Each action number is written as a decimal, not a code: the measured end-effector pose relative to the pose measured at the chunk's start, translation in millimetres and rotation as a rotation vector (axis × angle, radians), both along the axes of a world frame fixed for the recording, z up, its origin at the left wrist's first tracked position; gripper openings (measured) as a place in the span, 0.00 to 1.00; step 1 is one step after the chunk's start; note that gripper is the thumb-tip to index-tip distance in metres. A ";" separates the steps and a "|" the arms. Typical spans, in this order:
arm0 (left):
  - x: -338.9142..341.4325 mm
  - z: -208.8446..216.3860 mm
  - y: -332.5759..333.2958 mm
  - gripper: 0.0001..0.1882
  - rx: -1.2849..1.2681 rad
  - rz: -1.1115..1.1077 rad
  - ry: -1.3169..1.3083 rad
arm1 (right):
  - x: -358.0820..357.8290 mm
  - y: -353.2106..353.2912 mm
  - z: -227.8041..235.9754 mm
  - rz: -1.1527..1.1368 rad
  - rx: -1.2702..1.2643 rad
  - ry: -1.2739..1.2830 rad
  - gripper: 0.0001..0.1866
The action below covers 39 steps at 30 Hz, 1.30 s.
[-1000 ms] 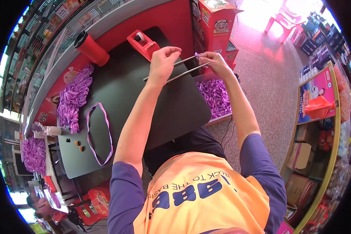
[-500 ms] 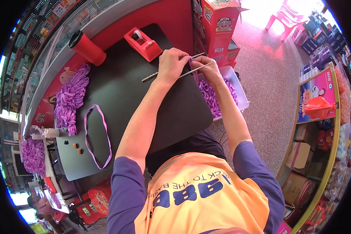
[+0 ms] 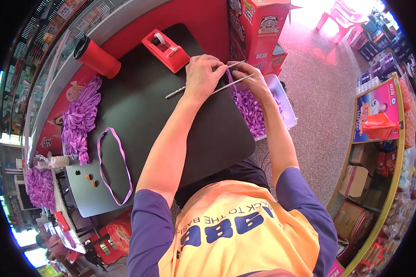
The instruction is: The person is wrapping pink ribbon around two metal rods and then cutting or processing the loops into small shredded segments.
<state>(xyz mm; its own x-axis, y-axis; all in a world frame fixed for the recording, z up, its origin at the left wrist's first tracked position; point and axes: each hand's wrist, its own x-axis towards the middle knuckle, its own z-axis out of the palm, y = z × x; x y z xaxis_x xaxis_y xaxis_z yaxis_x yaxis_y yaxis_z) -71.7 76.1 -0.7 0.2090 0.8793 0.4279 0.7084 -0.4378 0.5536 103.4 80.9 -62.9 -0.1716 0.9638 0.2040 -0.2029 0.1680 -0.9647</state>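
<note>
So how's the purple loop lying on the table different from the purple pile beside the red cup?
The purple loop is one thin band, spread open and flat. The purple pile is many strips bunched into a thick heap nearer the red cup. Both are the same purple and lie untouched on the table.

Orange shirt (image 3: 245, 235), short purple sleeves (image 3: 150, 217), dark blue print across the front. Forearms bare. Ring on left hand (image 3: 201, 76).

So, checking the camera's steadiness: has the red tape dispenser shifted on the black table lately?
No. The red tape dispenser keeps its spot at the black table's far edge.
</note>
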 end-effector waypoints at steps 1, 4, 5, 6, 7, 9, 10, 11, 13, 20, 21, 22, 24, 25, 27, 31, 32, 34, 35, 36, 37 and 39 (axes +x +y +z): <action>1.6 2.1 -0.5 0.11 -0.005 -0.004 -0.010 | 0.9 1.2 2.6 0.046 -0.015 -0.065 0.15; 3.0 1.8 -1.1 0.11 -0.014 -0.007 -0.004 | 1.7 8.9 -2.3 0.093 -0.095 -0.204 0.14; 2.8 1.6 -0.8 0.11 -0.015 -0.005 0.012 | 1.5 11.8 -5.1 0.094 -0.097 -0.203 0.14; 2.9 1.3 -0.7 0.11 -0.016 -0.004 0.013 | 1.4 14.4 -9.0 0.064 -0.039 -0.248 0.13; 3.4 1.3 -1.4 0.11 -0.015 -0.009 -0.002 | 1.5 15.9 -14.7 0.033 0.017 -0.292 0.11; 3.3 2.2 -1.3 0.11 -0.019 -0.016 -0.015 | 2.8 17.5 -28.7 -0.012 -0.038 -0.367 0.11; 3.1 2.3 -1.1 0.10 -0.009 -0.014 -0.008 | 4.2 16.3 -35.8 -0.059 -0.093 -0.445 0.11; 2.8 2.3 -0.9 0.10 0.001 -0.012 -0.001 | 5.9 14.3 -43.3 -0.061 -0.102 -0.444 0.11; 1.5 2.2 -2.1 0.10 -0.006 -0.010 -0.003 | 9.4 9.7 -60.1 -0.047 -0.064 -0.589 0.11; 3.3 0.5 0.7 0.09 -0.001 -0.018 -0.031 | 44.0 -4.4 -174.8 -0.104 -0.184 -0.485 0.11; 3.9 3.3 -1.4 0.10 -0.010 -0.008 -0.014 | 44.9 -8.3 -185.9 -0.067 -0.298 -0.406 0.12; 5.2 4.9 -2.2 0.10 -0.018 0.000 0.003 | 45.2 -11.8 -200.4 -0.070 -0.309 -0.401 0.12; 6.4 5.3 -0.6 0.10 -0.032 -0.014 0.013 | 46.0 -18.5 -226.1 -0.133 -0.311 -0.196 0.11; 5.9 6.3 -1.7 0.10 -0.032 -0.005 0.018 | 39.5 -20.8 -227.3 -0.134 -0.369 -0.069 0.10; 3.0 4.5 -1.3 0.10 -0.047 0.006 0.029 | 25.0 -25.5 -229.2 -0.157 -0.404 -0.060 0.08; 7.3 9.4 -2.0 0.11 -0.102 0.007 0.025 | 13.0 -31.4 -252.9 -0.181 -0.411 -0.027 0.07; 7.9 9.0 -2.1 0.11 -0.108 0.006 0.029 | 10.9 -33.5 -259.1 -0.184 -0.411 -0.008 0.08; 9.1 9.9 -3.7 0.10 -0.111 0.013 0.026 | 8.4 -39.6 -266.0 -0.175 -0.415 0.084 0.09; 9.5 10.3 -3.4 0.10 -0.117 0.014 0.030 | 7.5 -42.4 -266.8 -0.266 -0.323 -0.058 0.09; 10.1 10.9 -3.0 0.10 -0.119 0.011 0.003 | 6.8 -46.0 -267.6 -0.355 -0.230 -0.200 0.10; 5.1 9.8 -5.3 0.09 -0.122 0.025 -0.022 | 0.6 -48.9 -243.2 -0.388 -0.136 -0.292 0.12; 9.4 10.5 -5.9 0.09 -0.127 0.027 -0.010 | 2.1 -53.8 -235.0 -0.504 -0.002 -0.430 0.13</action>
<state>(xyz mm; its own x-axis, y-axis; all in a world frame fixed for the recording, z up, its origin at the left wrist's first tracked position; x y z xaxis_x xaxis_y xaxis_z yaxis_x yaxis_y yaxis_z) -62.3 70.2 9.8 0.1805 0.9318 0.3151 0.7130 -0.3446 0.6107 105.5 27.1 -297.9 0.2346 0.9477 0.2165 0.3033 0.1403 -0.9425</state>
